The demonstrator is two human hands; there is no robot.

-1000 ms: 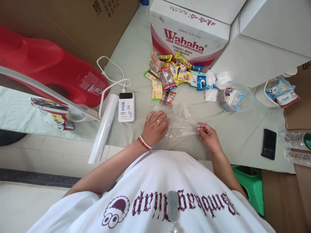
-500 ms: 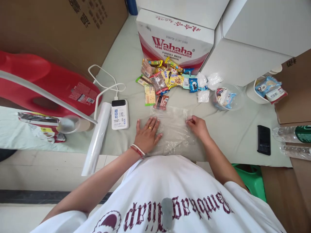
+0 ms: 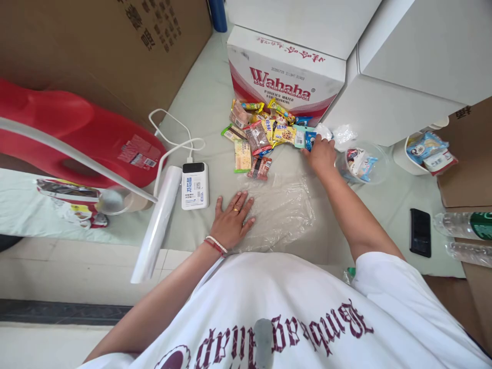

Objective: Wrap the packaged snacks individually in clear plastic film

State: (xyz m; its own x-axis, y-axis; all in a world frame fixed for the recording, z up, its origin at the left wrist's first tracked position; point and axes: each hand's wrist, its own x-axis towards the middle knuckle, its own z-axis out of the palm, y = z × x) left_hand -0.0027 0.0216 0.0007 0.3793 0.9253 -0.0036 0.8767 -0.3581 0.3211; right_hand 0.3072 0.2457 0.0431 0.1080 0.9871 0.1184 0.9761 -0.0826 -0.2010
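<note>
My left hand (image 3: 232, 220) lies flat with fingers spread, at the left edge of a thin clear plastic sheet or bag (image 3: 286, 210) on the cloth. My right hand (image 3: 322, 155) is at the right end of a pile of wrapped snacks. Its thumb and forefinger are apart around a small blue snack packet (image 3: 310, 138), which looks still in place; some fingertips are hidden. Beside that lie a pale green packet (image 3: 300, 137), a yellow cookie packet (image 3: 284, 134) and a red-edged brown packet (image 3: 257, 137). Crumpled clear wrapping (image 3: 344, 136) is just beyond the right hand.
Behind the snacks stands a Wahaba-style water carton (image 3: 284, 77) printed "Wahaha". A clear tub (image 3: 378, 164) and a white cup (image 3: 403, 154) hold packets. At left are a power bank (image 3: 195, 187), a plastic roll (image 3: 159, 220) and a red jug (image 3: 77, 133). A phone (image 3: 420, 232) lies right.
My right hand has let go of the clear plastic's right edge and moved forward to the blue packet. My left hand stays flat on the left side. The view has shifted slightly.
</note>
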